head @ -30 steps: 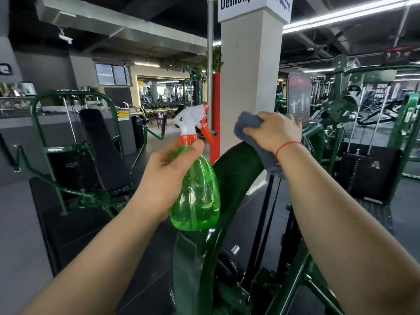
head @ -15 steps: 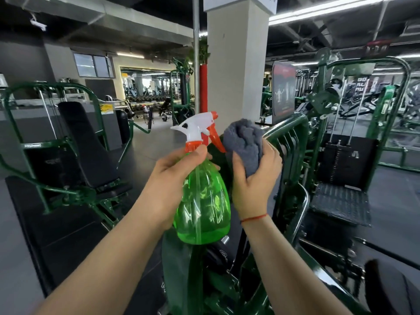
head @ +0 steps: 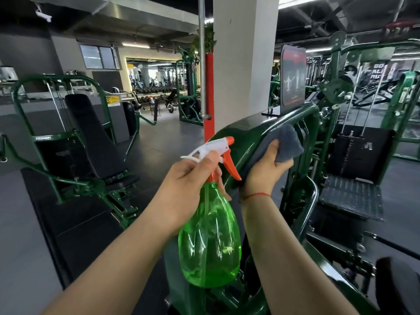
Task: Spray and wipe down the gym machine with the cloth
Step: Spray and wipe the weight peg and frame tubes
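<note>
A green gym machine (head: 254,130) with a curved, glossy shroud stands right in front of me. My right hand (head: 264,169) grips a folded grey cloth (head: 284,144) and presses it against the upper side of the shroud. My left hand (head: 188,178) holds a green spray bottle (head: 209,242) by its neck, upright, just left of the shroud. The bottle's white and orange trigger head (head: 216,148) points to the left. A red string circles my right wrist.
A white pillar (head: 245,53) with a red post rises behind the machine. A black placard (head: 293,78) stands on the machine's top. Another green machine with a black seat (head: 91,137) is at the left, and a weight-stack machine (head: 361,151) at the right. Dark floor lies between them.
My right hand has carried the cloth from in front of the bottle to the right and pressed it onto the shroud's side. The bottle has stayed in my left hand, slightly lower.
</note>
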Demonstrator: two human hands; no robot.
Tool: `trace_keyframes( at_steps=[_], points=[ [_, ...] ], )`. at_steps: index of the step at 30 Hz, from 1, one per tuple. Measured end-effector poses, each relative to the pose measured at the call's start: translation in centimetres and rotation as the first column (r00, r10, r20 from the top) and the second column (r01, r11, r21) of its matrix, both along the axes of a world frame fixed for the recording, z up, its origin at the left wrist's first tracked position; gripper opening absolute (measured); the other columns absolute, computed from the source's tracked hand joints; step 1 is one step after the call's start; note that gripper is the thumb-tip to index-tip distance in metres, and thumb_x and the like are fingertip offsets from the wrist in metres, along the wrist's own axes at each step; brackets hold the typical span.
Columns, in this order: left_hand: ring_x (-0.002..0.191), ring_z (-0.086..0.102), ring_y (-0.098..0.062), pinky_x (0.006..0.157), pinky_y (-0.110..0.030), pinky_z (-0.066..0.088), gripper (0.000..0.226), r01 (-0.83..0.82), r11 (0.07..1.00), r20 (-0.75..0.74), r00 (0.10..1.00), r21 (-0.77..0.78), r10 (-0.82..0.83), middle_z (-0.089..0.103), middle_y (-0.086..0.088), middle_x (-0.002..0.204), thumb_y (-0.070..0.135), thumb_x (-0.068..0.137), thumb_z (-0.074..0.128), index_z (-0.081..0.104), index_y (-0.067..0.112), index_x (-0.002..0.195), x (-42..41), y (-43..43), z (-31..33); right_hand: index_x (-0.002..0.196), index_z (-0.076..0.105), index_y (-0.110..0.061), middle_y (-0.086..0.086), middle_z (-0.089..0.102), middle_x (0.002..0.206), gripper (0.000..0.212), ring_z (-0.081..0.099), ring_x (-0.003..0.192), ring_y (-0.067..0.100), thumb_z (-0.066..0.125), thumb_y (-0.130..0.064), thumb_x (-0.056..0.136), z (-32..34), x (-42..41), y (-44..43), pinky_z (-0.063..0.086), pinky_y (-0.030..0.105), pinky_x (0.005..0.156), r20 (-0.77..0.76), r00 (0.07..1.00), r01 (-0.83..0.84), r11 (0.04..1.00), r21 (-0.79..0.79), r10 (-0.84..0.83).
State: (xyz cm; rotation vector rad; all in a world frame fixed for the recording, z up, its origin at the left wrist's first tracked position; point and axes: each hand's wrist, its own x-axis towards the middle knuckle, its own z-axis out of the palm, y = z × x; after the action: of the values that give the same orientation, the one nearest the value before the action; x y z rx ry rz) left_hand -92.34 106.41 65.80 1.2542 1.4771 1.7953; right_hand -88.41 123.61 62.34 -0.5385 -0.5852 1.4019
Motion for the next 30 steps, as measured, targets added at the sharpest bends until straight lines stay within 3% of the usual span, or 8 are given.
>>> trace_keyframes(
  at_steps=[4, 11, 15, 17, 20, 23, 27, 30],
  points=[
    [0.066, 0.07, -0.036, 0.076, -0.046, 0.059, 0.04, 0.013, 1.0, 0.019, 1.0, 0.008, -0.014, 0.065, -0.015, 0.066, 0.045, 0.088, 0.056, 0.067, 0.012, 0.069, -0.2, 0.0, -0.3, 0.136, 0.047, -0.031, 0.004, 0.066, 0.126, 0.039, 0.066, 0.113, 0.025, 0.056, -0.038, 0.098, -2.7, 0.5, -3.7, 0.052, 0.048, 0.099, -0.049, 0.968, -0.245, 0.969, -0.001, 0.245],
    [0.066, 0.07, -0.037, 0.069, -0.042, 0.059, 0.039, 0.055, 0.998, 0.088, 0.994, 0.025, -0.057, 0.064, -0.017, 0.066, 0.042, 0.094, 0.055, 0.067, 0.012, 0.072, -1.3, -0.6, -0.9, 0.13, 0.056, -0.02, 0.0, 0.061, 0.126, 0.042, 0.058, 0.122, 0.023, 0.034, -0.045, 0.105, -0.4, 1.4, -0.1, 0.046, 0.032, 0.103, 0.189, 0.922, -0.328, 0.941, -0.088, 0.339],
    [0.063, 0.069, -0.036, 0.063, -0.037, 0.057, 0.041, 0.062, 0.996, 0.178, 0.981, 0.067, -0.073, 0.062, -0.015, 0.066, 0.04, 0.098, 0.054, 0.065, 0.008, 0.075, -1.7, -1.0, -1.3, 0.124, 0.056, -0.02, -0.004, 0.061, 0.103, 0.042, 0.061, 0.099, 0.015, 0.024, -0.042, 0.107, 1.0, 0.0, -0.3, 0.055, 0.026, 0.08, 0.227, 0.903, -0.336, 0.929, -0.154, 0.364],
    [0.062, 0.069, -0.036, 0.062, -0.035, 0.056, 0.039, 0.089, 0.992, 0.203, 0.973, 0.092, -0.107, 0.062, -0.014, 0.066, 0.038, 0.098, 0.052, 0.064, 0.007, 0.077, -1.9, -1.0, -1.6, 0.101, 0.059, -0.021, 0.0, 0.064, 0.087, 0.043, 0.062, 0.078, 0.013, 0.023, -0.045, 0.107, 0.0, -0.1, -1.9, 0.054, 0.022, 0.06, -0.04, 0.807, -0.586, 0.792, -0.17, 0.589],
    [0.061, 0.068, -0.034, 0.062, -0.037, 0.057, 0.037, 0.123, 0.986, 0.212, 0.966, 0.116, -0.145, 0.061, -0.015, 0.066, 0.036, 0.097, 0.048, 0.062, 0.007, 0.079, -2.1, -0.8, -1.9, 0.077, 0.062, -0.012, 0.004, 0.064, 0.07, 0.039, 0.062, 0.051, 0.011, 0.042, -0.036, 0.099, -2.0, 0.4, -5.1, 0.051, 0.022, 0.05, 0.1, 0.531, -0.825, 0.54, -0.168, 0.841],
    [0.062, 0.066, -0.034, 0.064, -0.039, 0.057, 0.037, 0.152, 0.982, 0.218, 0.96, 0.117, -0.174, 0.06, -0.015, 0.066, 0.037, 0.095, 0.048, 0.06, 0.006, 0.08, -2.2, -0.8, -2.0, 0.08, 0.063, -0.008, 0.007, 0.061, 0.071, 0.013, 0.061, 0.062, 0.018, 0.062, -0.02, 0.086, -4.4, 0.3, -7.2, 0.054, 0.029, 0.064, 0.287, 0.382, -0.898, 0.426, -0.111, 0.879],
    [0.061, 0.066, -0.033, 0.062, -0.038, 0.056, 0.037, 0.158, 0.98, 0.234, 0.955, 0.122, -0.184, 0.06, -0.014, 0.066, 0.037, 0.096, 0.047, 0.06, 0.007, 0.08, -2.2, -0.7, -2.2, 0.075, 0.055, -0.014, -0.005, 0.064, 0.067, 0.033, 0.055, 0.071, 0.015, 0.043, 0.001, 0.101, -7.7, 0.6, -6.8, 0.048, 0.035, 0.078, 0.628, 0.282, -0.834, 0.509, -0.213, 0.725],
    [0.062, 0.066, -0.033, 0.064, -0.039, 0.056, 0.037, 0.191, 0.973, 0.241, 0.946, 0.131, -0.218, 0.06, -0.014, 0.066, 0.036, 0.097, 0.047, 0.061, 0.008, 0.079, -2.2, -0.9, -2.6, 0.087, 0.057, -0.018, 0.004, 0.062, 0.092, 0.028, 0.06, 0.084, 0.018, 0.038, -0.008, 0.105, -6.3, 0.9, -6.5, 0.051, 0.039, 0.091, 0.63, 0.295, -0.83, 0.519, -0.203, 0.718]
  ],
)
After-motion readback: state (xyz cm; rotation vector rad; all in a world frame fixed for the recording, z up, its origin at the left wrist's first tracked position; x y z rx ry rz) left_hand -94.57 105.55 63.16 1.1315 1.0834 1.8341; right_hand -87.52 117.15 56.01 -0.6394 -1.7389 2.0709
